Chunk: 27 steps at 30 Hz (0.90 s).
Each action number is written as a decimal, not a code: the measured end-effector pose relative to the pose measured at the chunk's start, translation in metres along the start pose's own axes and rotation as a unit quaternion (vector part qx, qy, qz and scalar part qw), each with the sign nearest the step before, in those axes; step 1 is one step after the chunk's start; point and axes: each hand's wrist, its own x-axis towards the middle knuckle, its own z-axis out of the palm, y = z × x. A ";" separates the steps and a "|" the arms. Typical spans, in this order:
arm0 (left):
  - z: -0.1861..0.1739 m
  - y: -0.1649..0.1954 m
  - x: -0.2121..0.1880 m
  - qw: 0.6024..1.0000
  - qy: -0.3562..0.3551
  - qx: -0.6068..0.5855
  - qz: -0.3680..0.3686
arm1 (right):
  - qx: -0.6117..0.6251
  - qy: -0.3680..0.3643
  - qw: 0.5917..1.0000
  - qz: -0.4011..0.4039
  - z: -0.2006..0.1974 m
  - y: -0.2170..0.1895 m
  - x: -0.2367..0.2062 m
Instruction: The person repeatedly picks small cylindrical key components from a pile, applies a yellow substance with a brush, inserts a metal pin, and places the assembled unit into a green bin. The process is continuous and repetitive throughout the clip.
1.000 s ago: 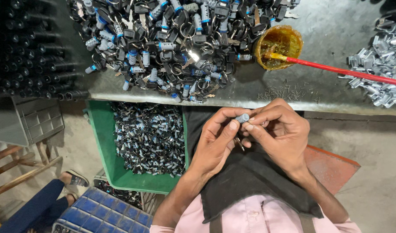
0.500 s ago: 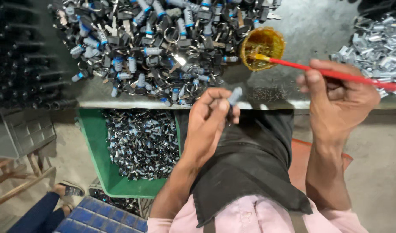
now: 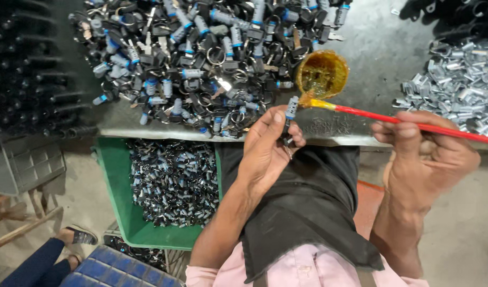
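Gluing step in hand: left hand (image 3: 265, 151) pinched on small lock cylinder (image 3: 292, 107) above desk (image 3: 382, 48) edge; right hand (image 3: 427, 159) closed on red brush (image 3: 414, 125), bristles touching cylinder beside yellow glue cup (image 3: 322, 73). Next, probably: even coat, steady grip.

Grey metal bench (image 3: 382, 32): heap of lock cylinders (image 3: 201, 58) lying far left, amber grease dish (image 3: 322, 74) sitting centre, silver metal clips (image 3: 459, 79) piling right.

A small assembly workshop: metal bench (image 3: 371, 48) heaped with lock parts (image 3: 201, 58), crate (image 3: 122, 212) below.
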 end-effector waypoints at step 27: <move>0.038 0.037 0.030 0.349 0.055 0.871 0.341 | -0.492 -0.190 0.840 -0.124 0.037 0.038 0.029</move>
